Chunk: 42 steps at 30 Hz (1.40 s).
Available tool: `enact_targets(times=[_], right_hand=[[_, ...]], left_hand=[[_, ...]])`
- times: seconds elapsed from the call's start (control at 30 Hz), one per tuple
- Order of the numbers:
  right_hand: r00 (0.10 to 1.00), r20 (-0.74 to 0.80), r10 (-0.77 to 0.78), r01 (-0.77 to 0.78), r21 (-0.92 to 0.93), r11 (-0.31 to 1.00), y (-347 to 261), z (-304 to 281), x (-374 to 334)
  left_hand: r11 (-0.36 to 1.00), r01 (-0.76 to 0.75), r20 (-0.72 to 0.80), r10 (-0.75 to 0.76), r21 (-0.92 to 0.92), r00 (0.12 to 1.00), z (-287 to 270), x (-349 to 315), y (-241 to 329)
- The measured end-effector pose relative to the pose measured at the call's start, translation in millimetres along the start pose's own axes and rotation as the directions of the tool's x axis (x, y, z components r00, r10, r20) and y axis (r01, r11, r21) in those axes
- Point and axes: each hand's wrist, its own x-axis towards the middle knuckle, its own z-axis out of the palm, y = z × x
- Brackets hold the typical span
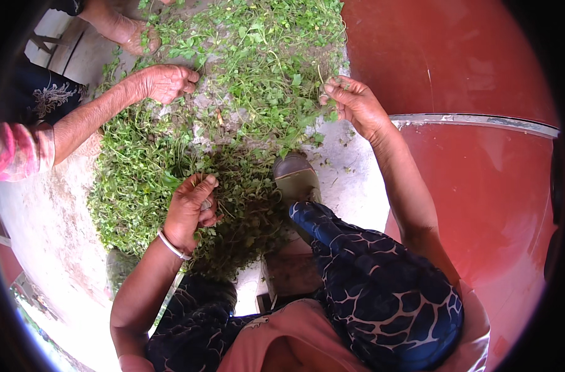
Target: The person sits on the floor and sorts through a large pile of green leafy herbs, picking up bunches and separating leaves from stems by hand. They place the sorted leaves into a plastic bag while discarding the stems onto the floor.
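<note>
A wide layer of leafy greens (257, 87), thin-stemmed with small lobed leaves, covers the pale ground before me. My right hand (357, 105) is at the far right edge of the layer, its thumb and fingers pinched on a thin green stem (321, 74). Nearer to me, my left hand (192, 204), with a white bracelet (173, 246) on its wrist, is closed low over the near part of the layer. Leaves show beside its thumb, and it seems to grip a few stems; its curled fingers partly hide them.
At the left, another person's hand (167, 84) reaches over the greens, fingers closed. That person's bare foot (136, 37) is at the top left. My shoe (296, 177) stands at the near edge of the greens. Red panels (456, 62) with a pale strip (481, 119) lie right.
</note>
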Motion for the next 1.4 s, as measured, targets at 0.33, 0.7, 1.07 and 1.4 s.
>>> enact_targets(times=[0.33,0.7,1.07,1.4], right_hand=[[0.824,0.180,-0.537,0.350,-0.907,0.233,49,7,-26],[0.781,0.361,-0.509,0.512,-0.837,0.191,53,58,-47],[0.512,0.739,-0.438,0.809,-0.586,-0.043,49,107,-84],[0.484,0.701,-0.523,0.772,-0.624,-0.121,51,98,-49]], left_hand=[[0.992,0.120,-0.027,-0.119,0.032,0.993,-10,0,-14],[0.992,0.120,0.051,-0.121,0.032,0.991,0,5,-9],[0.989,0.136,0.121,-0.143,0.066,0.982,33,15,-13],[0.995,-0.020,-0.065,0.027,0.094,0.998,26,5,-5]])
